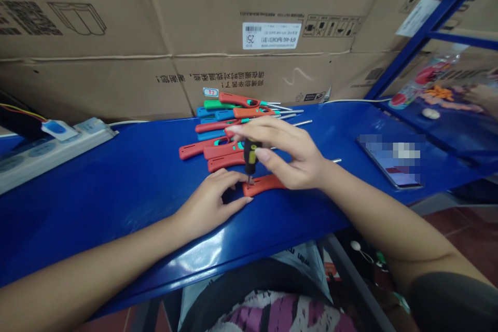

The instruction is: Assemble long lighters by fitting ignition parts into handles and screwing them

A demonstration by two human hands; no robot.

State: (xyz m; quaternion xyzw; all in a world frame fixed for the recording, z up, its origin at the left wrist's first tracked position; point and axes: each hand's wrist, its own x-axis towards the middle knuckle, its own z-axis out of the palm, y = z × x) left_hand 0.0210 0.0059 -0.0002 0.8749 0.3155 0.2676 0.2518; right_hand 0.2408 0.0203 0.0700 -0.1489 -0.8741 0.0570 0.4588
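My right hand [290,153] is closed around a short black and yellow screwdriver [250,158], held upright. The screwdriver's tip meets the handle end of an orange long-nosed lighter [266,185] lying flat on the blue table. My left hand [213,194] grips that same end between thumb and fingers. Part of this lighter is hidden beneath my right hand. Just beyond it lie several more long-nosed lighters [194,148] in red, orange, blue and green, their metal tubes pointing right.
A power strip [50,150] lies on the blue table [97,187] at the left. At the right are a phone [391,161] and, farther off, a plastic bottle [424,80]. Large cardboard boxes [116,78] stand along the back, beside a blue metal frame [424,36].
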